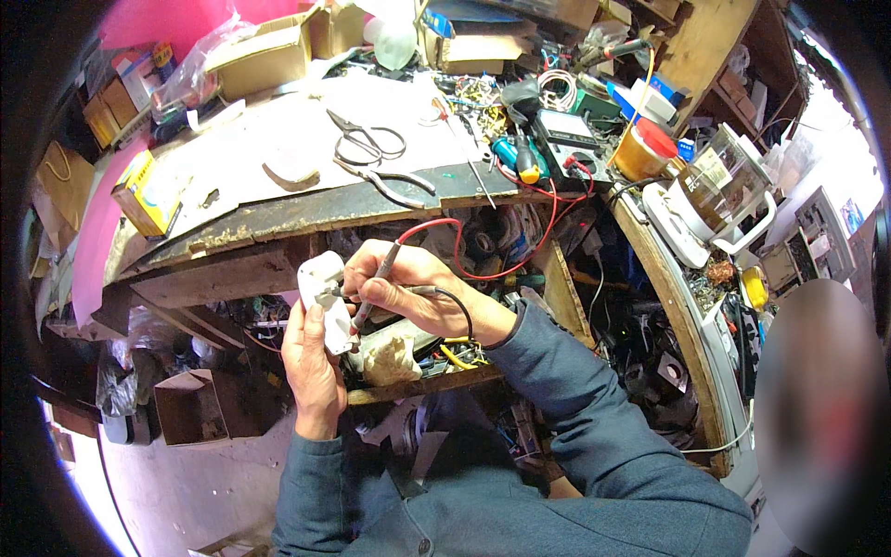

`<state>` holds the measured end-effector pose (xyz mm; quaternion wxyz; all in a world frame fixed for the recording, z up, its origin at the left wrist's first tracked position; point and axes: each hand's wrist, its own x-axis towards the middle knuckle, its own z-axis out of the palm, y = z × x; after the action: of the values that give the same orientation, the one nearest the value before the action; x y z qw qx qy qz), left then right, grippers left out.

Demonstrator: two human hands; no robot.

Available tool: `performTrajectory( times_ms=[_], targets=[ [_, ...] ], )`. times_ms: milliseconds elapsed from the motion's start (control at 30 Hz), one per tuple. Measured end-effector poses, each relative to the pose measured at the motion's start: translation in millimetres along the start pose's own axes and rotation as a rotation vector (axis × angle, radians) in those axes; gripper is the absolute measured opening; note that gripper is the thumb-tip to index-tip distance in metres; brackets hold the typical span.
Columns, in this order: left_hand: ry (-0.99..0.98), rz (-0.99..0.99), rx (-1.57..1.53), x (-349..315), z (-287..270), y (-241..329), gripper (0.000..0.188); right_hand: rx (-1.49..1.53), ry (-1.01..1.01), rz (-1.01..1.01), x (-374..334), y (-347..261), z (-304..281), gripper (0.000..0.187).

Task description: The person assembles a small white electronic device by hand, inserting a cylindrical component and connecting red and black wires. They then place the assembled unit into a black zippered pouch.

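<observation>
My left hand (313, 381) is closed around a white plastic part (322, 278), holding it up in front of the bench edge. In my right hand (422, 283) are the multimeter probes (387, 260), pinched like a pen. One has a red lead (457, 227) and the other a black lead (459, 304). The tips point down at the part; whether they touch it I cannot tell. Both leads trail from the grip, the red one looping toward a multimeter (568, 130) at the back right of the bench.
Scissors (345, 147) and pliers (390, 184) lie on the white sheet (278, 139). A screwdriver (526, 165) rests near the multimeter. A red-lidded jar (645, 150) and a clear jug (724, 181) stand at right. Under the bench edge, an open drawer (445, 379) holds tools. A yellow box (148, 197) sits left.
</observation>
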<state>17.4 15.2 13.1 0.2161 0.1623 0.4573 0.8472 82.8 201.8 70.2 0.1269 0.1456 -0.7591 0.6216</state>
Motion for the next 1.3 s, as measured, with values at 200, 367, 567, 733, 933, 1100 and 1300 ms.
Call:
performTrajectory(
  times_ms=[200, 367, 567, 733, 933, 1100, 1300],
  targets=[
    [-0.012, 0.019, 0.051, -0.1, -2.4, 0.5, 0.042, -0.052, 0.0, -0.042, 3.9, -2.4, 1.5, 0.031],
    [0.004, -0.014, 0.05, 3.7, -6.9, -8.2, 0.04, 0.005, -0.003, -0.004, 1.1, -9.2, 0.4, 0.025],
    [-0.019, 0.013, -0.043, 1.3, -5.6, -7.6, 0.039, -0.041, 0.203, 0.052, -5.7, -18.1, -15.4, 0.027],
    [-0.049, -0.004, -0.035, -1.1, -8.8, -4.5, 0.041, -0.901, 0.081, -0.038, 4.1, -6.7, -19.0, 0.027],
    [-0.053, -0.021, -0.017, 1.7, -8.6, -4.1, 0.044, -1.355, -0.256, 0.368, -5.9, 6.0, -24.6, 0.033],
    [-0.069, 0.0, -0.032, 1.9, -10.6, -5.5, 0.042, -1.218, -0.313, 0.416, -12.2, 3.8, -33.4, 0.03],
    [-0.067, -0.012, -0.073, 0.0, -10.8, -3.0, 0.044, -0.838, -0.077, 0.181, 2.5, 16.0, -26.7, 0.017]
  ],
)
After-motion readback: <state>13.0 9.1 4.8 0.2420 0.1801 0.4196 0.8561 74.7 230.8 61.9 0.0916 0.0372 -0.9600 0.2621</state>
